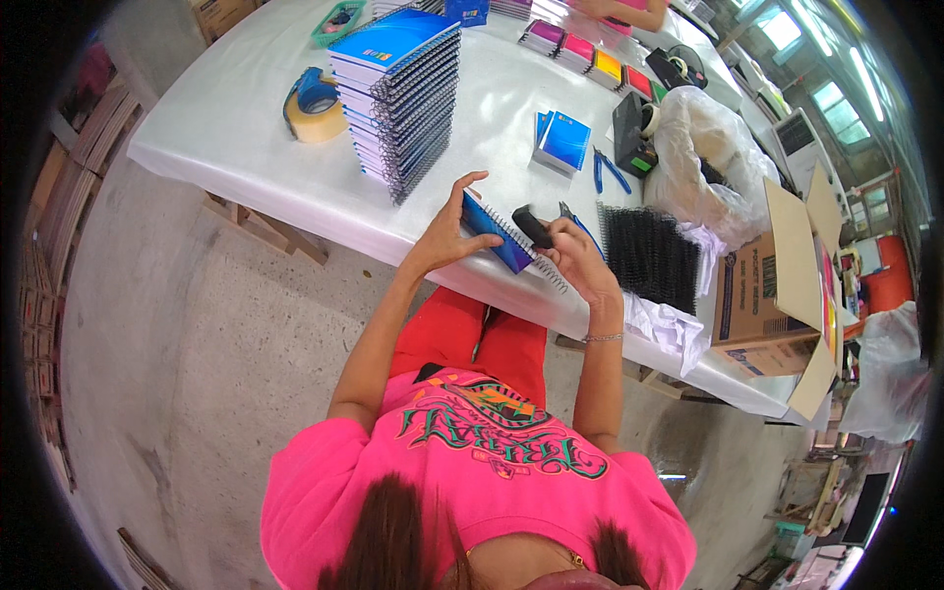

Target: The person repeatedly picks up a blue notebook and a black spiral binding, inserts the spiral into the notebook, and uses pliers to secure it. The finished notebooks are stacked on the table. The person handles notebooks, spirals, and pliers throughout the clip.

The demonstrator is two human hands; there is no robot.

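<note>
My left hand (444, 236) is closed around a small blue notebook (500, 239), its thumb across the cover, at the table's near edge. A spiral coil (539, 258) runs along the notebook's right side, and its lower end sticks out past the cover. In my right hand (582, 264) is a small black block-like tool (532, 226), held close beside the coil; I cannot tell if the two touch. Blue-handled pliers (587, 226) show just behind the right fingers. A tall stack of blue spiral notebooks (405, 103) stands beyond my left hand.
Small blue booklets (564, 143) and blue cutters (610, 172) lie ahead. Black coils (654, 258) are heaped at right, before a clear plastic bag (713, 147) and an open cardboard box (762, 295). A tape roll (315, 110) sits far left. Another person's arm (629, 12) shows beyond colourful notebooks (590, 64).
</note>
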